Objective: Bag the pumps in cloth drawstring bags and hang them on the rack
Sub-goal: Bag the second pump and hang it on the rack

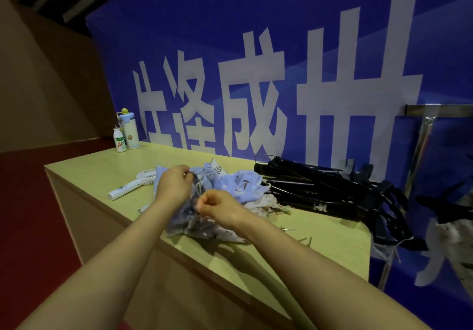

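Observation:
A heap of cloth drawstring bags (pixel 240 183), pale blue and beige with small prints, lies in the middle of the light green table (pixel 97 173). My left hand (pixel 174 183) grips the gathered mouth of a darker blue-grey bag (pixel 189 217) at the front of the heap. Just to its right, my right hand (pixel 220 208) pinches that bag's thin drawstring, fingers curled. A pile of black pumps (pixel 314 189) lies on the right of the table. A metal rack (pixel 422 135) stands past the table's right end.
A white handheld fan (pixel 133 185) lies left of the heap. Two bottles (pixel 126 131) stand at the table's far left corner. Small metal clips (pixel 304 240) lie near the front right edge. A blue banner with white characters (pixel 256 86) hangs behind.

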Demonstrator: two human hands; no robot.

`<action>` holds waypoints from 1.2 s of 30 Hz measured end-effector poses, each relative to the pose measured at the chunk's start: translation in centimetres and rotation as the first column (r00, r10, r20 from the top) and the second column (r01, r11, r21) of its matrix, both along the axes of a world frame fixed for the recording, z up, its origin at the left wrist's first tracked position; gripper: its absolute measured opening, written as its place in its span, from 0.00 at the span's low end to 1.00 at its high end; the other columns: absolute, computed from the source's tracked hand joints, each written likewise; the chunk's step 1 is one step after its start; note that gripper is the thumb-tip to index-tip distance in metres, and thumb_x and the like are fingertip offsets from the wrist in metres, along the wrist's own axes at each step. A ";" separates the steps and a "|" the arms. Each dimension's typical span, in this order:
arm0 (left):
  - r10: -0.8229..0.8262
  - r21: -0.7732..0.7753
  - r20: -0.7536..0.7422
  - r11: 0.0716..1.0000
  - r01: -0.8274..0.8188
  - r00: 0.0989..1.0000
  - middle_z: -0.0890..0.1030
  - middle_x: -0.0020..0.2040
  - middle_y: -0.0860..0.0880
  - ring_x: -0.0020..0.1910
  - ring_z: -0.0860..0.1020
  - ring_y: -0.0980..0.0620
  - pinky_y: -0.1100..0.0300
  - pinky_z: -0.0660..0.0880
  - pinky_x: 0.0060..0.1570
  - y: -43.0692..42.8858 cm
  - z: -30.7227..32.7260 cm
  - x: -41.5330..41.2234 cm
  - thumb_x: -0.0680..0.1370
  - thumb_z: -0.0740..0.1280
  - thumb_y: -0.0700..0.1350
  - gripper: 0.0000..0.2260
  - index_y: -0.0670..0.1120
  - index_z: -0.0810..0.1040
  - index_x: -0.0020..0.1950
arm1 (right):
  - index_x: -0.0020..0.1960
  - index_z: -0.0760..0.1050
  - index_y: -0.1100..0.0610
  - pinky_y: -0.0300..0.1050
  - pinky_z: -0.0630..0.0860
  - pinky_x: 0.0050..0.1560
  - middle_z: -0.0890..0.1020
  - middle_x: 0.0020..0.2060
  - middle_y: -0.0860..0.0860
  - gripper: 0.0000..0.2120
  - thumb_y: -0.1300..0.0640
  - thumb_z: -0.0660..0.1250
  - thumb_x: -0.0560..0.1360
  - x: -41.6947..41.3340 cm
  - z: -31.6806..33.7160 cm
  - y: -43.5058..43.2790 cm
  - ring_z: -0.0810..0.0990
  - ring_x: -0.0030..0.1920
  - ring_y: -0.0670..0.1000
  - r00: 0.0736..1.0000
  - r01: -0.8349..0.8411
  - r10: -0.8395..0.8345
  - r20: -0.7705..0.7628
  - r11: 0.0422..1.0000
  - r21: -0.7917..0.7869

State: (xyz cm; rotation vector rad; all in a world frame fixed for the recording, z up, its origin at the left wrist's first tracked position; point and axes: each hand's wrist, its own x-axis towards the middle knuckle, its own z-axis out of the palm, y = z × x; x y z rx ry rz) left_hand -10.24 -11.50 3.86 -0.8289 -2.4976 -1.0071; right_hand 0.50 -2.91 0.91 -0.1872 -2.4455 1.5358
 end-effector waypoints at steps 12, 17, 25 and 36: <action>-0.439 0.136 0.346 0.898 0.419 0.829 0.65 0.28 0.49 0.25 0.63 0.54 0.68 0.64 0.21 0.9 5.3 -1.6 0.80 0.62 0.43 0.12 0.43 0.69 0.37 | 0.45 0.69 0.57 0.45 0.65 0.38 0.77 0.44 0.60 0.06 0.61 0.56 0.79 -4.8 5.0 5.1 0.70 0.41 0.55 0.905 0.424 -0.410 -0.116 0.841 0.335; -0.355 0.304 0.191 0.908 0.289 0.915 0.68 0.31 0.46 0.32 0.66 0.50 0.62 0.68 0.30 3.7 4.8 -2.9 0.80 0.61 0.45 0.15 0.44 0.68 0.33 | 0.38 0.73 0.66 0.53 0.73 0.39 0.77 0.36 0.64 0.09 0.61 0.63 0.74 -5.8 4.5 6.1 0.71 0.36 0.53 0.928 0.368 -0.347 -0.133 0.907 0.204; -0.230 0.512 0.343 0.858 0.024 0.911 0.81 0.54 0.38 0.51 0.78 0.41 0.51 0.75 0.57 8.4 5.6 -3.0 0.81 0.57 0.44 0.14 0.38 0.79 0.56 | 0.47 0.75 0.59 0.48 0.67 0.42 0.80 0.47 0.59 0.09 0.60 0.57 0.80 -7.4 5.0 5.4 0.77 0.50 0.62 0.929 0.265 -0.367 0.040 0.737 0.622; -0.195 0.480 0.307 0.877 0.025 0.931 0.65 0.28 0.44 0.30 0.64 0.46 0.57 0.61 0.33 12.6 4.4 -2.8 0.81 0.59 0.48 0.19 0.44 0.64 0.30 | 0.51 0.76 0.57 0.47 0.71 0.44 0.81 0.50 0.55 0.10 0.52 0.60 0.79 -1.5 2.8 15.8 0.79 0.50 0.58 0.650 0.757 -0.696 -0.304 0.563 0.331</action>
